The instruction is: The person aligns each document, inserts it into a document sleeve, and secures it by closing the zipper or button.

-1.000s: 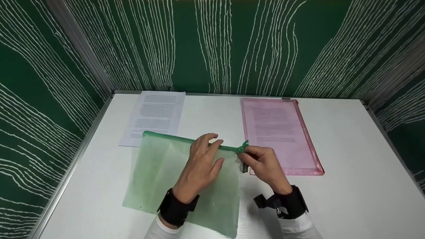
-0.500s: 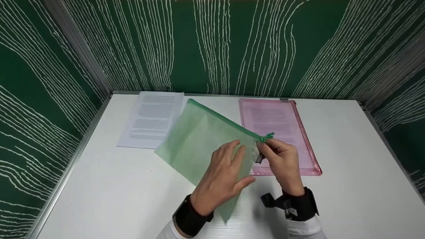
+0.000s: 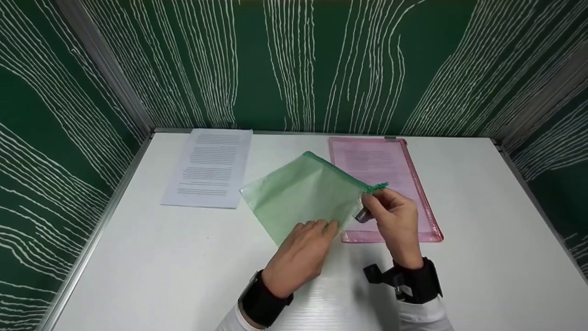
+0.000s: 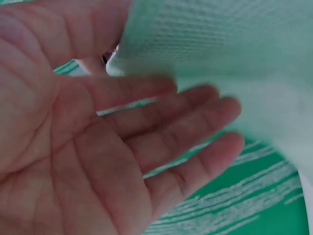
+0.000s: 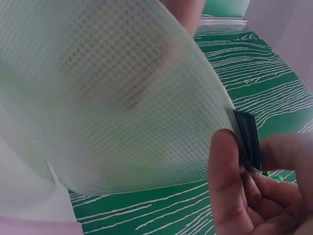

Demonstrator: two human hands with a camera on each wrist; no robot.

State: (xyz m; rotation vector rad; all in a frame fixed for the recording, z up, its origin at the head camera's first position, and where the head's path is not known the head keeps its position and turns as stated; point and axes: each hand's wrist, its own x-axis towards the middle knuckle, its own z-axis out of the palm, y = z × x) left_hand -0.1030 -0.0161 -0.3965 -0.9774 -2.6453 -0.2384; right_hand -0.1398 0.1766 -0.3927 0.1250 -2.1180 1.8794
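Green walls (image 3: 255, 46) with wavy white lines, far, left and right. Below them, the white desk (image 3: 161, 276), which carries everything. Green mesh pouch (image 3: 298, 197) is mid-desk, turned diagonally: one corner points far, one left, its right corner up at the right hand. It overlaps the left part of the pink mesh pouch (image 3: 363, 236) in head view. Mesh looks bowed in right wrist view; can't tell how much of it touches the desk. Darker green zip strip (image 3: 337, 170) runs along its far right edge.

Pink pouch lies flat, far right of centre, with a printed page (image 3: 370, 161) visible through it. Loose printed sheet (image 3: 206, 168) lies flat, far left, apart from both pouches.

Left grip (image 3: 301, 257), a bare hand: back up, fingers extended and relaxed over the near side of the green pouch. Can't tell how firmly they press. Right grip (image 3: 397, 220), also bare: thumb and fingers pinch the green pouch at its right corner.

White sleeves (image 3: 422, 317) near, black wristbands (image 3: 264, 299) on both wrists. Dark tab (image 3: 363, 215) on the green pouch's edge, right by the pinch. Smallest: bright green cord end (image 3: 379, 186), sticking out right from the zip strip.
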